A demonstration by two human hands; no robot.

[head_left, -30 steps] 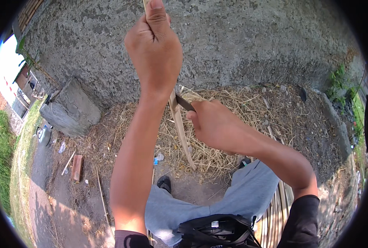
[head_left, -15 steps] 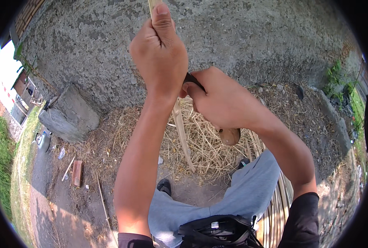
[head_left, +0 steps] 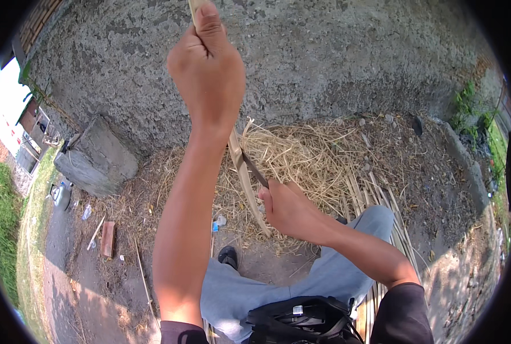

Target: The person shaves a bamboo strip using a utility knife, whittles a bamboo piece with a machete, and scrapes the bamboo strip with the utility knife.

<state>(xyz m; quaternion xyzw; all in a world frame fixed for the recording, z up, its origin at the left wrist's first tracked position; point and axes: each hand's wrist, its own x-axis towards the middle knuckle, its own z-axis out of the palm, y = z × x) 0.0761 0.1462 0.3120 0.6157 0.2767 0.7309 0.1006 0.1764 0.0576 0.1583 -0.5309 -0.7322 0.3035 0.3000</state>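
My left hand (head_left: 207, 74) is raised high in front of the wall, closed round a long pale strip of split bamboo (head_left: 247, 187). The strip pokes out above my thumb and slants down behind the wrist, its lower end near the ground. Lower and to the right, my right hand (head_left: 293, 210) grips a knife, its handle hidden inside the fist. The dark knife blade (head_left: 255, 170) points up and left, and its tip end meets the strip below my left wrist.
A heap of pale shavings (head_left: 301, 155) lies before the rough grey wall (head_left: 324, 63). Long strips (head_left: 402, 235) lie beside my right leg. At left are a concrete block (head_left: 98, 157), a brick (head_left: 108, 239) and a thin stick (head_left: 145, 278). A black bag (head_left: 301, 321) rests at my lap.
My right hand has drawn the knife down from beside my left wrist, towards my knees. My left hand has shifted slightly left, still holding the strip.
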